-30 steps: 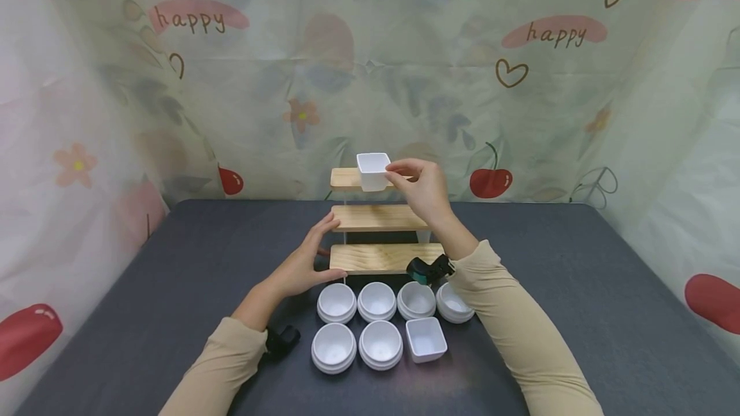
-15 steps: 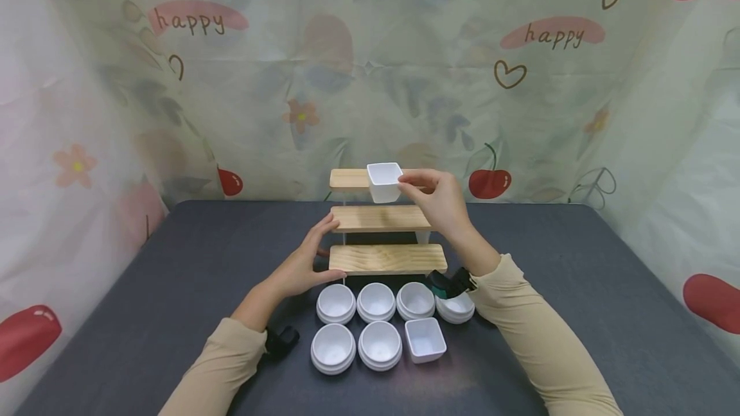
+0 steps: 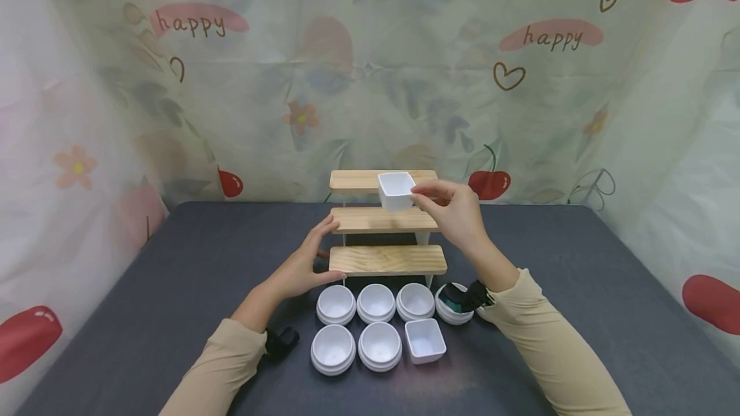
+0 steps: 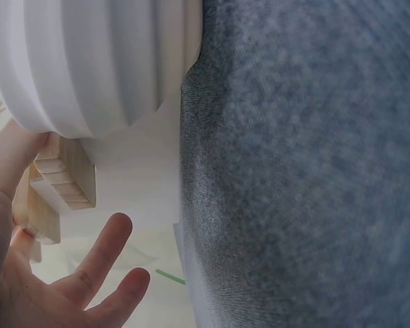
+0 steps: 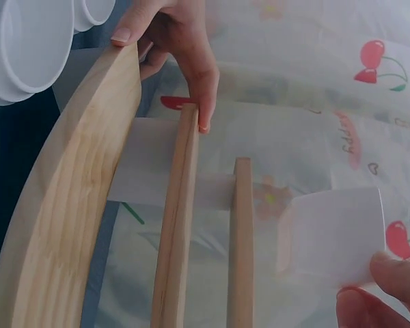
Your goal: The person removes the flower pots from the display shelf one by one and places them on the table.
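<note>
My right hand (image 3: 459, 214) pinches a white square bowl (image 3: 396, 194) by its right rim, between thumb and fingers. In the head view the bowl overlaps the top and middle boards of a three-tier wooden display stand (image 3: 387, 260). The right wrist view shows this square bowl (image 5: 335, 236) apart from the boards. My left hand (image 3: 303, 262) touches the stand's left end, thumb on the bottom board and a finger at the middle board (image 3: 381, 219). Its other fingers (image 4: 99, 256) extend loosely in the left wrist view.
In front of the stand are several round white bowls (image 3: 379, 346), in two rows. Another square white bowl (image 3: 426, 341) stands at the front row's right end. A dark cloth covers the table (image 3: 173, 287); a printed curtain (image 3: 370, 101) hangs behind. White supports join the boards.
The right hand has moved right and slightly down toward me, carrying the square bowl from over the top board. The left hand stays at the stand's left end.
</note>
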{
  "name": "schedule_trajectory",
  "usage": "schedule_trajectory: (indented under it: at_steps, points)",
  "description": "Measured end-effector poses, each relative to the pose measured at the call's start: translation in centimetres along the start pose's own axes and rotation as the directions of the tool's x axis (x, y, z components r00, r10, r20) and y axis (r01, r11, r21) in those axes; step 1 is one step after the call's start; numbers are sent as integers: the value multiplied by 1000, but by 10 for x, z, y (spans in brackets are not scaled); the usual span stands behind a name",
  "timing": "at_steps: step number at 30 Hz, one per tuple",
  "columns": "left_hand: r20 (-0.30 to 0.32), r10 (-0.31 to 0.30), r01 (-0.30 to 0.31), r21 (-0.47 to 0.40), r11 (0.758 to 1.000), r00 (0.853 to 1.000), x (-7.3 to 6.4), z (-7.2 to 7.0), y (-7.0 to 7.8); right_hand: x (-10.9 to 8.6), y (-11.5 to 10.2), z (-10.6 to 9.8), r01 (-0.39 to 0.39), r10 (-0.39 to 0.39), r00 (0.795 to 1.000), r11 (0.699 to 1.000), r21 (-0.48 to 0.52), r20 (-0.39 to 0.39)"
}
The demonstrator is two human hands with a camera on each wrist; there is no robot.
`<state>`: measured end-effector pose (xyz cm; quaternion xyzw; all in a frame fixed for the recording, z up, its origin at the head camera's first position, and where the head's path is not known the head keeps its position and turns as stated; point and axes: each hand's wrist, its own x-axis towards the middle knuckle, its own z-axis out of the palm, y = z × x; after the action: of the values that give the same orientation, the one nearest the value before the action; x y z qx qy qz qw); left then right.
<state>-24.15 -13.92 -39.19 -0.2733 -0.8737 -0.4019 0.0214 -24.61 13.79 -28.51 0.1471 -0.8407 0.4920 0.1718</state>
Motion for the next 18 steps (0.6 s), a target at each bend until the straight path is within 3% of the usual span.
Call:
schedule_trajectory:
  at_steps: [18]
  points:
    - [3, -3, 3, 19, 1000, 1000, 0, 0, -2, -23, 10, -13, -25, 26, 1000, 997, -72, 13]
